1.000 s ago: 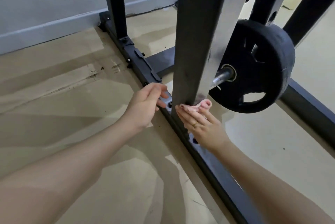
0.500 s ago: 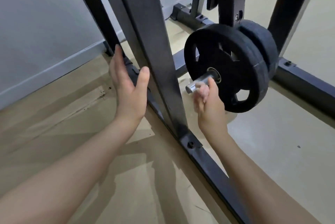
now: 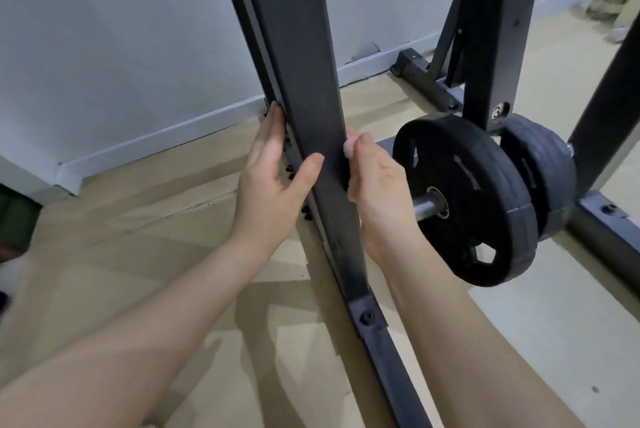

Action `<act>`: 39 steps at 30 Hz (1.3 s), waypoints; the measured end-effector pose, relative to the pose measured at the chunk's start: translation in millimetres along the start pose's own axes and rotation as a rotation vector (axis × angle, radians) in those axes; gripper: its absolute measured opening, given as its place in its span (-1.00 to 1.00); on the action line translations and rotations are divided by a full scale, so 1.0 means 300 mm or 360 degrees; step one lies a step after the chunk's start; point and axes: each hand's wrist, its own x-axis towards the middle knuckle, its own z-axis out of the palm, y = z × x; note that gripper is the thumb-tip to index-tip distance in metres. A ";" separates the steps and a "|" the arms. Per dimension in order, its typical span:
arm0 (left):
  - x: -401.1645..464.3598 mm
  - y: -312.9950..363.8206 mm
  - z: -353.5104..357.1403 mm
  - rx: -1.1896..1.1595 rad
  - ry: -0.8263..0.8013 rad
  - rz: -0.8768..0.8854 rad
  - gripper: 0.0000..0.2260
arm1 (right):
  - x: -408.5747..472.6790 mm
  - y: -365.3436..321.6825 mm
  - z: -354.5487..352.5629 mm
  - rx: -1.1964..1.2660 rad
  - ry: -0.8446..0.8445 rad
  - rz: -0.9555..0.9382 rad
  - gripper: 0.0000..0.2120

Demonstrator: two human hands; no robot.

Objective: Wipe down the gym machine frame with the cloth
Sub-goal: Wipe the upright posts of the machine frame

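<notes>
Pale grey walls with a light skirting board (image 3: 166, 140) meet a beige floor (image 3: 138, 220) behind the machine.

Farthest left of the two hands, the left hand (image 3: 270, 182) lies against the left edge of a dark upright post (image 3: 304, 88) of the gym machine frame. Its fingers are straight and point up along the post's left side, while its thumb reaches across onto the post's front face. It holds nothing.

Directly right of that hand, on the other side of the same post, the right hand (image 3: 377, 195) has its fingers curled round a small pinkish cloth (image 3: 349, 147). Only a bit of the cloth shows, above the thumb and right against the post's right edge, so the post stands between the two hands.

Below both wrists, the post meets a dark base rail (image 3: 391, 368) at a bolted bracket (image 3: 367, 317), and the rail runs toward the lower edge of the view.

Just right of the right hand, black weight plates (image 3: 474, 206) sit on a silver peg (image 3: 424, 208) whose end points at that hand's wrist. Above the plates, a second upright (image 3: 498, 29) carries a round sticker marked 3. Farther right, another dark bar (image 3: 609, 95) slants upward.
</notes>
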 end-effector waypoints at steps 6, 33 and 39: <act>0.002 0.008 -0.016 -0.0090 -0.0007 -0.0051 -0.41 | -0.052 -0.050 -0.124 0.0205 -0.0629 0.0255 -0.68; 0.192 0.122 -0.168 -0.0266 -0.0152 0.0241 -0.11 | 0.007 -0.410 0.092 -0.0243 -0.0216 -0.0460 -0.64; 0.248 0.186 -0.238 -0.0209 -0.0134 0.0340 -0.15 | -0.048 -0.343 0.131 -0.0430 -0.0005 -0.0324 -0.74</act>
